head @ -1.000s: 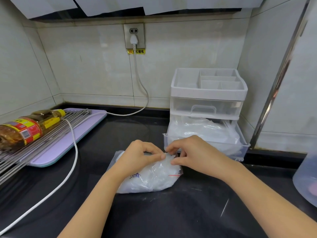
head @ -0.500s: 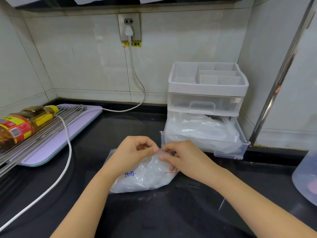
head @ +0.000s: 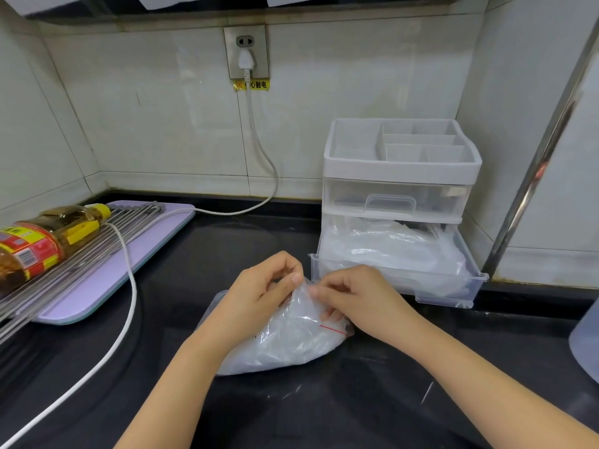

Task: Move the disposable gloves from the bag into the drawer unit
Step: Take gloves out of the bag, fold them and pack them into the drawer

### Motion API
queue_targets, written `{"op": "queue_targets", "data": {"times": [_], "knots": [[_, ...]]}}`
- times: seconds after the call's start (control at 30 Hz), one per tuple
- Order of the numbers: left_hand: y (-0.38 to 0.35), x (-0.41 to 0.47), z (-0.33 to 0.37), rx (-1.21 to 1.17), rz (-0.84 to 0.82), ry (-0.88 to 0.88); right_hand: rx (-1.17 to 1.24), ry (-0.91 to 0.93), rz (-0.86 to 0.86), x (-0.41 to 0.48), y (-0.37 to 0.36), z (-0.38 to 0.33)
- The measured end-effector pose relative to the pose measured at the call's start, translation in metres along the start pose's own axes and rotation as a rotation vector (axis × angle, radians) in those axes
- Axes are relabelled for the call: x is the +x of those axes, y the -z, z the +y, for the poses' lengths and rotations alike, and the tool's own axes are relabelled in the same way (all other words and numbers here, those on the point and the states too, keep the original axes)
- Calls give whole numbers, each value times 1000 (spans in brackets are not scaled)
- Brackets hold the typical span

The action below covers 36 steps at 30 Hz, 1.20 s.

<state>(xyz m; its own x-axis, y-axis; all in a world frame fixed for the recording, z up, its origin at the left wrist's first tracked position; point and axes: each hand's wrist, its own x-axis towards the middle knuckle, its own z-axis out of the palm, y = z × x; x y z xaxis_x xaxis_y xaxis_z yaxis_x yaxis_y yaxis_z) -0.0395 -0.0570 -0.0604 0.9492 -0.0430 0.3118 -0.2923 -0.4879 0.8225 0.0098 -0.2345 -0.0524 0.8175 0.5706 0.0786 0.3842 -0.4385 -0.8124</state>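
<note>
A clear zip bag (head: pixel 285 341) stuffed with thin disposable gloves lies on the black counter (head: pixel 356 409) in front of me. My left hand (head: pixel 259 296) pinches the bag's top edge from the left. My right hand (head: pixel 359 299) pinches the same edge from the right, near the red seal line. Behind them stands a white and clear drawer unit (head: pixel 402 176). Its bottom drawer (head: pixel 398 283) is pulled out and holds a heap of clear gloves (head: pixel 389 247). The upper drawer is closed.
At the left, an oil bottle (head: pixel 42 241) lies on a metal rack over a lilac board (head: pixel 107 277). A white cable (head: pixel 129 286) runs from the wall socket (head: pixel 246 53) across the counter. A translucent container (head: pixel 586 345) sits at the right edge.
Both hands have stayed on the bag's top edge, with the fingers shifting slightly along it. The bag's mouth stands a little higher. The view has shifted slightly.
</note>
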Motion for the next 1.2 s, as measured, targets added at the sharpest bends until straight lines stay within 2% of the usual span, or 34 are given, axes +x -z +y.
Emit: {"op": "queue_targets", "data": {"times": [0.2,0.37,0.57,0.67,0.8,1.0,1.2], "knots": [[-1,-1,0,18,-33,-3,-45,13,-6,-1,9,-2],[-5,-2,0,-21,-194,161,-210,63,-13,-5,17,-9],[-10,-8,1,292,-318,189,-295,80,-43,-9,17,-13],[-7,-10,2,327,-353,212,-264,87,-55,-10,26,-18],[1,-9,3,332,-365,235,-259,108,-25,-14,43,-26],[12,-11,-1,353,-323,307,-382,94,58,-25,77,-35],[10,-13,-2,481,-340,285,-659,63,81,-33,83,-37]]}}
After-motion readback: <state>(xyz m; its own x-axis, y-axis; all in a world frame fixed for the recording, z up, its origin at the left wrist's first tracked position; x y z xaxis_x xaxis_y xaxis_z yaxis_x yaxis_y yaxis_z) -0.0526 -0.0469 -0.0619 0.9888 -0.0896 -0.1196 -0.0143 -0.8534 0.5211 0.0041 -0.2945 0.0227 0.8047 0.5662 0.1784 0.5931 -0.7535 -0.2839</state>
